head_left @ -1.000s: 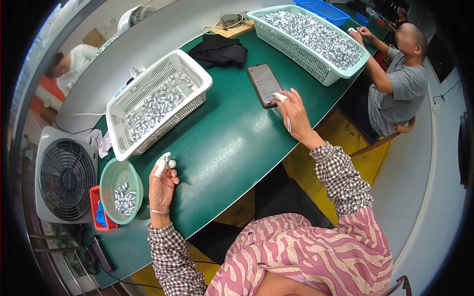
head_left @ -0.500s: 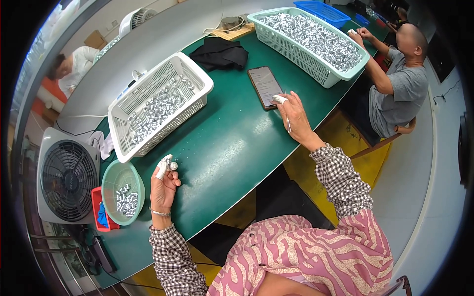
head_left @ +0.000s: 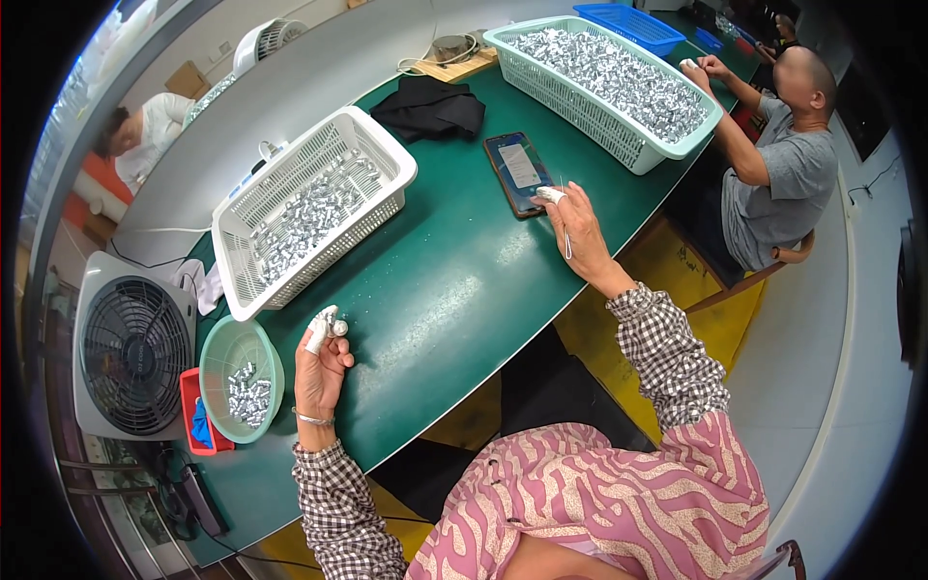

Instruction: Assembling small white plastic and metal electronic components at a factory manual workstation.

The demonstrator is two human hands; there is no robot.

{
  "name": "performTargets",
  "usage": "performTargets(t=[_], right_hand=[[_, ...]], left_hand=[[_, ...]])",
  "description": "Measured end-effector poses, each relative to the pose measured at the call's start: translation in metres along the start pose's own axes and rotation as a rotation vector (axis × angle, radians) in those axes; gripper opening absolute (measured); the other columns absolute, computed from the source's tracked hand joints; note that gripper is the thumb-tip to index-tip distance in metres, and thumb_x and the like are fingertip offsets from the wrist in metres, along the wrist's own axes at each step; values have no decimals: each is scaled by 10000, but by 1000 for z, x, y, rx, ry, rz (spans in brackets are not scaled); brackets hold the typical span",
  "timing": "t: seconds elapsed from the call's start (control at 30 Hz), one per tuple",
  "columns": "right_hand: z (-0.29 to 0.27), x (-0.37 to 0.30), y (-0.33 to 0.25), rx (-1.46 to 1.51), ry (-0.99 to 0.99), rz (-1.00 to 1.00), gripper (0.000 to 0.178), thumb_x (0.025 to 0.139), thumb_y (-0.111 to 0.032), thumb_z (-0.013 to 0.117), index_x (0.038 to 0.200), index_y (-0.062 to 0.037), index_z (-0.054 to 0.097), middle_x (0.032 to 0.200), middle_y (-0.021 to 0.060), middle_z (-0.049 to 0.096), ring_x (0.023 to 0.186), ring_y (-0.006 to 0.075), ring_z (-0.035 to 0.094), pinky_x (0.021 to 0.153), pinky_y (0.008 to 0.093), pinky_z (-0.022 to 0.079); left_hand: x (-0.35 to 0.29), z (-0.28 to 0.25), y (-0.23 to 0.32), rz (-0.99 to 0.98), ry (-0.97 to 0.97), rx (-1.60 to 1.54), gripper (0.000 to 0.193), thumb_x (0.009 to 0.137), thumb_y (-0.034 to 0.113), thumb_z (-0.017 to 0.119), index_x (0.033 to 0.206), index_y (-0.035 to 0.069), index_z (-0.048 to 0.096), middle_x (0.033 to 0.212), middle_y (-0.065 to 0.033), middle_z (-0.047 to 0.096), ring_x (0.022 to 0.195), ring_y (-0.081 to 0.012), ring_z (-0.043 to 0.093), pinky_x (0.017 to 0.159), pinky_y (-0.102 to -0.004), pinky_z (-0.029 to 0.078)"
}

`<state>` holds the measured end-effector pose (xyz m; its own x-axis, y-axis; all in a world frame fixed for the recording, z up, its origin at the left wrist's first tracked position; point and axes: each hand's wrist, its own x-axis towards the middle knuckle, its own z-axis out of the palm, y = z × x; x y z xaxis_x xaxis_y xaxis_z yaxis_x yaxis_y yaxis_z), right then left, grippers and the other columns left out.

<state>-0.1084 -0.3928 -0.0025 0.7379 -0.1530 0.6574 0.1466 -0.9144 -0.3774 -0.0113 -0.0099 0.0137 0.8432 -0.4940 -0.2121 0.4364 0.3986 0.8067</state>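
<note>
My left hand (head_left: 324, 372), with white wraps on its fingertips, is closed on a small silvery metal part (head_left: 339, 328) just above the green table. In my right hand (head_left: 583, 237) is a thin metal tool (head_left: 567, 244), with its shaft sticking out below the fingers; its exact kind is hidden. A white-wrapped fingertip of that hand is at the lower right corner of a phone (head_left: 512, 155), which lies face up with its screen lit. To the left of my left hand stands a green round basket (head_left: 274, 356) with silvery metal parts (head_left: 249, 398) in it.
A white basket (head_left: 387, 188) and a long pale-green basket (head_left: 619, 155) hold many metal parts. Black cloth (head_left: 428, 108) lies between them. A fan (head_left: 135, 348) and a red box (head_left: 190, 387) are at left. A co-worker (head_left: 783, 164) sits at right.
The phone screen has gone from a full light page to a smaller white panel on a dark background. Both hands stay nearly in place.
</note>
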Motion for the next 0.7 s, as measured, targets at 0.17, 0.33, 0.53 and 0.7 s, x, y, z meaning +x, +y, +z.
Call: performTargets(t=[0.17, 0.33, 0.53, 0.7], right_hand=[[1, 1, -1, -1, 27, -15, 116, 877, -47, 483, 942, 27, 544, 948, 152, 596, 939, 327, 533, 965, 455, 331], [0, 0, 0, -3, 5, 6, 156, 899, -61, 461, 1011, 23, 530, 967, 132, 617, 978, 328, 529, 992, 454, 307], [-2, 0, -1, -1, 6, -1, 167, 899, -54, 453, 1027, 28, 524, 968, 127, 622, 989, 324, 530, 993, 457, 304], [-6, 1, -4, 28, 7, -2, 182, 902, -52, 440, 1039, 36, 519, 970, 123, 625, 998, 314, 530, 994, 459, 303]], left_hand=[[-1, 0, 1, 7, -6, 29, 309, 906, 166, 488, 1172, 9, 492, 852, -36, 564, 646, -87, 523, 491, -207, 462], [0, 1, 1, 7, -2, 26, 311, 905, 162, 490, 1176, 8, 489, 855, -38, 564, 645, -87, 519, 490, -207, 462], [-1, 1, 1, 6, 19, 29, 317, 903, 157, 495, 1181, 5, 484, 854, -39, 561, 646, -89, 518, 487, -201, 459], [-2, 0, 1, 3, 31, 18, 321, 903, 156, 496, 1184, 3, 480, 859, -44, 554, 645, -91, 516, 479, -197, 457]])
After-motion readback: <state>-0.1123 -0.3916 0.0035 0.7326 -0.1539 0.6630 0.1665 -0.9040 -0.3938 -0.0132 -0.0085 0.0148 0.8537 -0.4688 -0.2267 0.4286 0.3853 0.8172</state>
